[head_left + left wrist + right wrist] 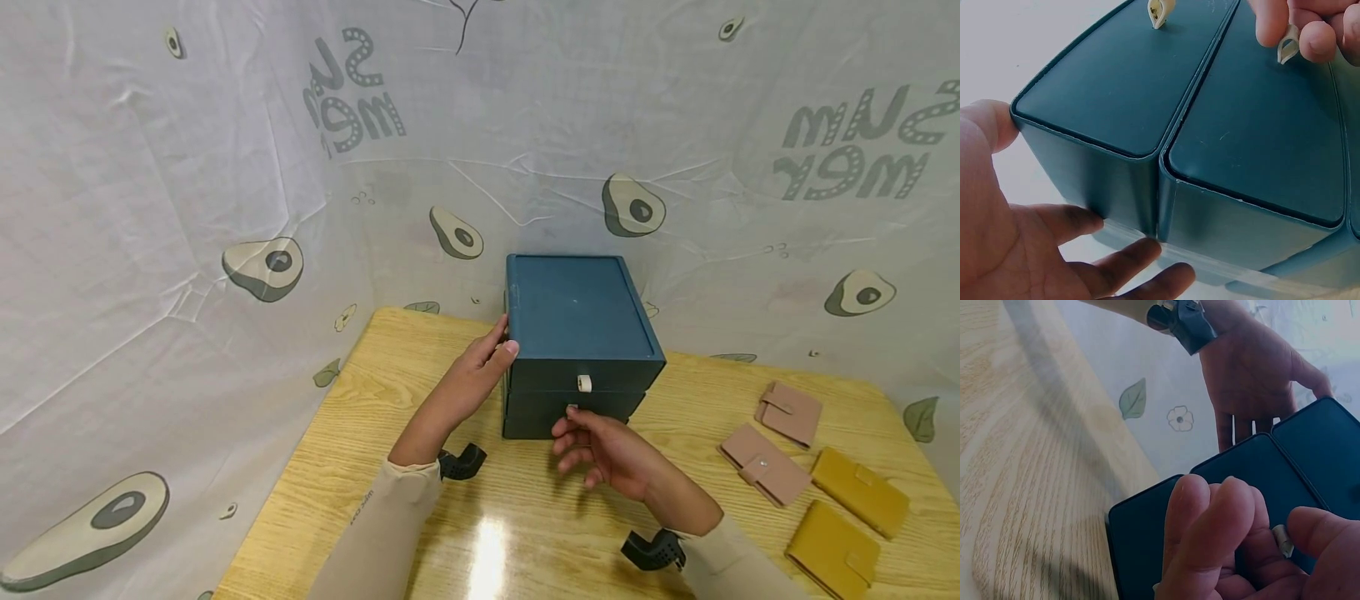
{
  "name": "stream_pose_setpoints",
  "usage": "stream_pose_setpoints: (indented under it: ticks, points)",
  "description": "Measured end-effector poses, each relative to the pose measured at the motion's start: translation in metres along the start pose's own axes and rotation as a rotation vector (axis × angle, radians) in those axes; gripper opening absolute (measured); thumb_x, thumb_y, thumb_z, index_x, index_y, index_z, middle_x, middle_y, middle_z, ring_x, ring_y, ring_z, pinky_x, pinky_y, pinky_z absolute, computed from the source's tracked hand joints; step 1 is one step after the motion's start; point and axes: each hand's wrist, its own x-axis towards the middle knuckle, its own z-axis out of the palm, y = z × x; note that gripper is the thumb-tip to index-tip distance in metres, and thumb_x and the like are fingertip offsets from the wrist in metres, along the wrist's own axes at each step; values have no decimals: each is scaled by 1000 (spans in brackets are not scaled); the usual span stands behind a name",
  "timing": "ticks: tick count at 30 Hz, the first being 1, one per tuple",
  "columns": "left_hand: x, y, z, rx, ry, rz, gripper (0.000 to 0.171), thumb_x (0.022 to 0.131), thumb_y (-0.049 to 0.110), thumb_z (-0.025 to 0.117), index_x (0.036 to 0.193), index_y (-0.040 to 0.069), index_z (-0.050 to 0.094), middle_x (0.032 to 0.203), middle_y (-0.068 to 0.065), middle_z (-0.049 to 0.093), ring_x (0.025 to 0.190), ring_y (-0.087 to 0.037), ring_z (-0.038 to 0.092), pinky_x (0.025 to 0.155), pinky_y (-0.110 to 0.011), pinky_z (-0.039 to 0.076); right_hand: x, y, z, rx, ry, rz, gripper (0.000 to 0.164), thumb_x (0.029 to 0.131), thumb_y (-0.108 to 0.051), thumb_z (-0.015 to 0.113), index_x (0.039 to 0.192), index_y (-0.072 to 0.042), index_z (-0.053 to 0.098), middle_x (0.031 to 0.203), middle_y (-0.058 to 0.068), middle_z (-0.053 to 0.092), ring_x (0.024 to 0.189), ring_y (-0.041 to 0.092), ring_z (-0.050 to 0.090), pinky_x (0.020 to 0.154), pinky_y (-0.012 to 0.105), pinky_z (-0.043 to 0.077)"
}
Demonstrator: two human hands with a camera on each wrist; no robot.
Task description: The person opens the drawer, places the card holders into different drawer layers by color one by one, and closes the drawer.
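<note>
Head view: set above, facing forward and down, farthest off, covering the drawer unit (581,308) and counter (330,442). Left wrist view: close, rolled sideways, facing the unit's side and front. Right wrist view: close, tilted, looking past the right hand (611,454) toward the left hand (468,383). Wrist views share drawer fronts (1097,87) and pull loop (1288,47).

Looks glossy, wood-grained on the worktop (390,367); smooth, plastic on the drawer unit (581,304); matt, leathery on wallets (861,492) by the right edge; creased, cloth-like on the backdrop (525,125).
</note>
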Motion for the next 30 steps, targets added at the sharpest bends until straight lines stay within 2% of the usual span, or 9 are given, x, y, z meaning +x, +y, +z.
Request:
stream_pose_setpoints:
  ticks: [12, 30]
  points:
    - [-3, 0, 1, 12, 2, 4, 74, 112, 62, 44, 174, 31, 17, 176, -12, 28, 162, -33, 29, 128, -61, 28, -8, 4, 4, -2, -22, 5, 43, 117, -50, 44, 112, -17, 73, 102, -3, 75, 87, 13, 76, 58, 25, 59]
    - [-2, -1, 1, 22, 8, -1, 78, 110, 67, 44, 175, 32, 17, 177, -7, 28, 163, -31, 28, 128, -60, 28, -41, 23, 23, -6, 8, 75, 48, 113, -54, 51, 117, -10, 69, 104, 2, 73, 88, 16, 75, 57, 26, 58]
